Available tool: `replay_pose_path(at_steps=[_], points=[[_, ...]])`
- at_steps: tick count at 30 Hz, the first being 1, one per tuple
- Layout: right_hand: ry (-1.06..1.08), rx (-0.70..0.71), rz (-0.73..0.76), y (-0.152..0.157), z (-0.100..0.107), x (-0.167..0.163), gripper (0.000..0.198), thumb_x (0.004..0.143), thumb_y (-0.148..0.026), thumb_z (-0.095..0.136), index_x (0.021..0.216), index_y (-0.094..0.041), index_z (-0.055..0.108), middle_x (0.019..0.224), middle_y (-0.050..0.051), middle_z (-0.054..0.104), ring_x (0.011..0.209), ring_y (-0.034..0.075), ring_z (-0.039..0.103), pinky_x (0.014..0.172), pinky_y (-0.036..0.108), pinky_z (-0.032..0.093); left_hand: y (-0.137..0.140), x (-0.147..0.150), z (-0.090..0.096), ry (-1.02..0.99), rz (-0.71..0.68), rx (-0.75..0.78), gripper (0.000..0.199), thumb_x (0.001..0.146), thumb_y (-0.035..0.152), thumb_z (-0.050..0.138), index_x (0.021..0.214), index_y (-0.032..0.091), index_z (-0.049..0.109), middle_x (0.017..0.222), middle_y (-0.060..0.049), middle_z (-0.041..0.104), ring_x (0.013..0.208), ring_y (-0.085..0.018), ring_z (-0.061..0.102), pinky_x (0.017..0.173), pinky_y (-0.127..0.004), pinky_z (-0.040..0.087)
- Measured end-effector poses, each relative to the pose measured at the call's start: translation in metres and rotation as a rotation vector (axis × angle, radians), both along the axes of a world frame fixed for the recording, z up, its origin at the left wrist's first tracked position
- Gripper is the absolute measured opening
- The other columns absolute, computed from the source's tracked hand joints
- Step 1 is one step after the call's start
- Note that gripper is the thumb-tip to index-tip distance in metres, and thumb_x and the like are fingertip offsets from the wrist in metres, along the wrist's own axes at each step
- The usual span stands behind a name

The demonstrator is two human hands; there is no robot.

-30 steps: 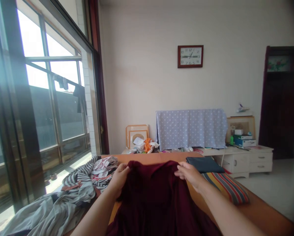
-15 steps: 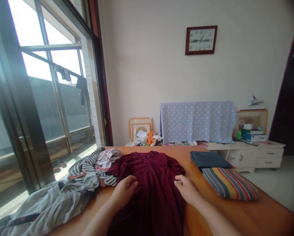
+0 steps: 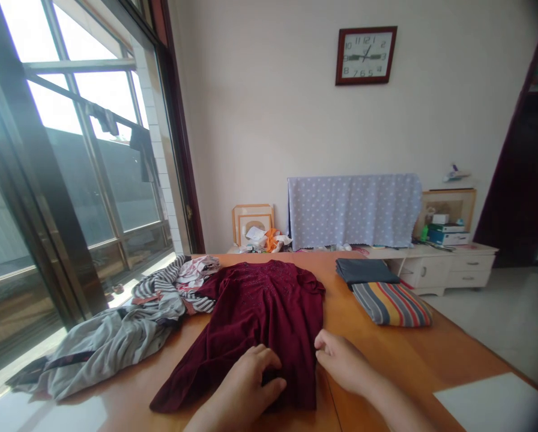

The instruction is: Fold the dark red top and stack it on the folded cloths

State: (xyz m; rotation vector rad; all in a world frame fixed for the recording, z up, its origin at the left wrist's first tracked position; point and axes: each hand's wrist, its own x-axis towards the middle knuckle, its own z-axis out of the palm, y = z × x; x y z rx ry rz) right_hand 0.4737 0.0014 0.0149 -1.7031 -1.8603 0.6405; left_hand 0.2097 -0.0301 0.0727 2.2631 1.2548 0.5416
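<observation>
A maroon short-sleeved top point(image 3: 269, 300) with small shiny beads near its neck lies spread on the wooden table point(image 3: 377, 366). Its lower left part flares out toward the pile of clothes. My left hand point(image 3: 248, 384) is over the lower part of the top, thumb and fingers apart, with a dark gap between them. At the right edge of the top, my right hand point(image 3: 338, 360) has its fingers curled together in a pinch on the cloth. Its fingertips are partly hidden.
On the left lie a crumpled grey garment point(image 3: 116, 345) and striped clothes point(image 3: 161, 282). A folded dark cloth point(image 3: 365, 271) and a folded striped cloth point(image 3: 392, 305) rest at the right. Behind stand a white cabinet point(image 3: 458, 273) and a polka-dot cover point(image 3: 354, 210). A large window is at left.
My left hand has moved right and nearer, from the top's left side to over its lower part. The top's lower left side now fans out. The view has tilted down slightly.
</observation>
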Motion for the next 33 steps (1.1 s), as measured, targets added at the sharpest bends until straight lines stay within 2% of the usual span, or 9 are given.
replay_pose_path(at_steps=[5, 9, 11, 15, 19, 22, 25, 30, 33], points=[[0.055, 0.010, -0.022, -0.022, -0.007, 0.002, 0.007, 0.081, -0.021, 0.054, 0.083, -0.022, 0.061, 0.067, -0.004, 0.060, 0.066, 0.014, 0.052, 0.064, 0.023, 0.034, -0.023, 0.023, -0.009, 0.102, -0.043, 0.072, 0.069, 0.059, 0.040, 0.081, 0.125, 0.033, 0.060, 0.137, -0.008, 0.051, 0.123, -0.033, 0.046, 0.103, -0.042, 0.035], [0.067, 0.030, -0.024, -0.034, -0.006, 0.003, 0.008, 0.081, -0.021, 0.053, 0.085, -0.022, 0.061, 0.067, -0.004, 0.060, 0.065, 0.013, 0.053, 0.063, 0.022, 0.035, -0.017, 0.036, -0.022, 0.093, 0.023, 0.157, 0.030, 0.076, 0.025, 0.061, 0.105, 0.028, 0.066, 0.125, -0.008, 0.060, 0.118, -0.029, 0.051, 0.100, -0.040, 0.036], [0.079, 0.049, -0.014, -0.041, -0.005, 0.002, 0.009, 0.082, -0.021, 0.054, 0.087, -0.022, 0.061, 0.071, -0.003, 0.063, 0.067, 0.013, 0.055, 0.063, 0.023, 0.036, -0.004, 0.039, -0.028, -0.089, 0.104, 0.075, 0.018, 0.083, 0.027, 0.051, 0.094, 0.023, 0.064, 0.100, -0.006, 0.067, 0.098, -0.023, 0.060, 0.089, -0.034, 0.042], [0.151, 0.066, 0.015, -0.059, -0.002, -0.010, 0.023, 0.085, -0.030, 0.057, 0.106, -0.022, 0.064, 0.080, 0.000, 0.067, 0.072, 0.015, 0.060, 0.067, 0.025, 0.041, 0.019, 0.040, -0.036, -0.670, 0.279, -0.218, 0.030, 0.081, 0.047, 0.055, 0.093, 0.019, 0.057, 0.079, -0.001, 0.064, 0.071, -0.016, 0.060, 0.065, -0.025, 0.045], [0.229, 0.125, 0.055, -0.069, 0.003, -0.033, 0.061, 0.083, -0.043, 0.063, 0.139, -0.024, 0.047, 0.095, 0.004, 0.070, 0.084, 0.020, 0.065, 0.075, 0.029, 0.047, 0.020, 0.050, -0.030, -0.814, 0.240, -0.302, 0.033, 0.076, 0.048, 0.063, 0.091, 0.020, 0.056, 0.077, 0.000, 0.063, 0.068, -0.014, 0.059, 0.064, -0.024, 0.046], [0.286, 0.181, 0.001, -0.066, 0.006, -0.047, 0.069, 0.081, -0.040, 0.065, 0.143, -0.023, 0.042, 0.108, 0.008, 0.070, 0.096, 0.025, 0.066, 0.080, 0.032, 0.049, 0.007, 0.062, -0.023, -0.756, 0.127, -0.257, 0.032, 0.078, 0.049, 0.064, 0.088, 0.019, 0.059, 0.079, -0.001, 0.063, 0.072, -0.013, 0.058, 0.068, -0.023, 0.045], [0.369, 0.205, -0.108, -0.058, 0.006, -0.047, 0.038, 0.083, -0.034, 0.057, 0.118, -0.023, 0.061, 0.100, 0.007, 0.074, 0.093, 0.025, 0.068, 0.079, 0.032, 0.050, -0.011, 0.060, -0.023, -0.643, 0.069, -0.212, 0.036, 0.085, 0.052, 0.057, 0.091, 0.017, 0.062, 0.078, -0.002, 0.064, 0.070, -0.013, 0.057, 0.065, -0.023, 0.044], [0.707, 0.193, -0.294, -0.055, -0.002, -0.016, 0.039, 0.079, -0.050, 0.059, 0.104, -0.021, 0.065, 0.088, 0.005, 0.074, 0.080, 0.024, 0.067, 0.064, 0.029, 0.050, -0.044, 0.012, -0.034, -0.336, 0.262, 0.164, 0.032, 0.087, 0.041, 0.057, 0.113, 0.024, 0.064, 0.114, -0.006, 0.068, 0.110, -0.022, 0.060, 0.095, -0.032, 0.044], [0.819, 0.112, -0.348, -0.061, -0.005, 0.005, 0.046, 0.076, -0.055, 0.064, 0.106, -0.020, 0.062, 0.079, 0.002, 0.070, 0.064, 0.018, 0.061, 0.054, 0.026, 0.044, -0.059, -0.023, -0.040, -0.103, 0.364, 0.221, 0.038, 0.084, 0.041, 0.059, 0.119, 0.026, 0.064, 0.120, -0.007, 0.066, 0.116, -0.026, 0.057, 0.100, -0.039, 0.040]])
